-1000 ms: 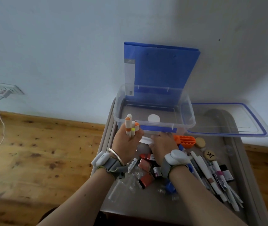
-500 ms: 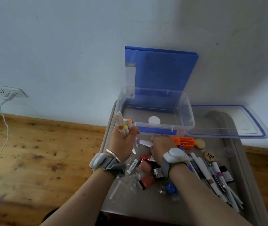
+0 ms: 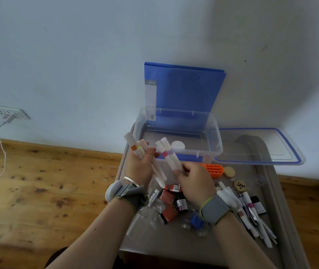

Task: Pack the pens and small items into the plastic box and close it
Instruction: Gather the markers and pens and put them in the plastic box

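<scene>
- Pale blue wall and wooden floor (image 3: pixel 38 181) surround a small grey table (image 3: pixel 174 241).
- At the table's far edge stands the clear plastic box (image 3: pixel 216 140), open, with a white disc (image 3: pixel 178 146) inside; its blue-rimmed lid (image 3: pixel 259 146) lies at the far right corner.
- Left hand (image 3: pixel 140 166) has its fingers closed around a bundle of white markers (image 3: pixel 135 146).
- Right hand (image 3: pixel 194 179) grips two more pens (image 3: pixel 169 157), just before the box.
- Loose pens (image 3: pixel 255 220) lie along the table's right edge.

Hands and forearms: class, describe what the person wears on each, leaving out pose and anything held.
No sleeves show. The left hand has a grey wrist strap carrying a rounded white device, plus a thin silver bangle. The right hand has a similar grey strap with a white device and a thin yellow-green cord.
</scene>
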Available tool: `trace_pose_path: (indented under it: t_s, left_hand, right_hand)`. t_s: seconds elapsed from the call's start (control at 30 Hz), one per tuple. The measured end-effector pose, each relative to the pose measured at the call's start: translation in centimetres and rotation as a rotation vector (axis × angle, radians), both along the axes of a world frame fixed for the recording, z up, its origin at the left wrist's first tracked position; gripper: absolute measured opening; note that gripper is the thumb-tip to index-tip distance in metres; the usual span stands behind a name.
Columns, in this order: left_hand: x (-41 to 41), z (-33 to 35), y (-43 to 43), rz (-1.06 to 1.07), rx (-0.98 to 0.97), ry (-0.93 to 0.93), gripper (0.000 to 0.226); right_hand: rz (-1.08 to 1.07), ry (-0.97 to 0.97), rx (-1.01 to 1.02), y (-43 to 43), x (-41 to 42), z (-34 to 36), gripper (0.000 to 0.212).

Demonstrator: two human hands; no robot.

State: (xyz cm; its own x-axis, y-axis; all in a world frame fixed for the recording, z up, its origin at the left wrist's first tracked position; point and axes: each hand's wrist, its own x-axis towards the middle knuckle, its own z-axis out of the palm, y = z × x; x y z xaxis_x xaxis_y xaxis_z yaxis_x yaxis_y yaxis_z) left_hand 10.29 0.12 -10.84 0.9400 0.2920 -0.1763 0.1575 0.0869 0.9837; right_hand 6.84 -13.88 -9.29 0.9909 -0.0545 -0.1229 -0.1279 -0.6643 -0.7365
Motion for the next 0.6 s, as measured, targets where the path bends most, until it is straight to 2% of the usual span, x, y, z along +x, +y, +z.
trace_pose_path:
  t_s: [0.17,0.37,0.47,0.6]
  left_hand:
    - [-0.5,0.4,-1.8,-0.094,-0.119,0.04,0.017]
    - [-1.2,-0.3,-2.6,-0.065,0.094,0.059,0.016]
    - [-1.2,-0.4,-3.1,-0.036,0.037,0.098,0.019]
    - [-1.7,-0.7,-4.1,0.006,-0.084,0.083,0.023]
  right_hand:
    - [0.024,0.101,0.224,0.7,0.7,0.3,0.02]
    - [0.124,0.015,0.099,0.7,0.3,-0.5,0.03]
    - [0.111,-0.032,0.036,0.7,0.3,-1.2,0.03]
    - [0.067,0.046,0.171,1.5,-0.3,-1.7,0.028]
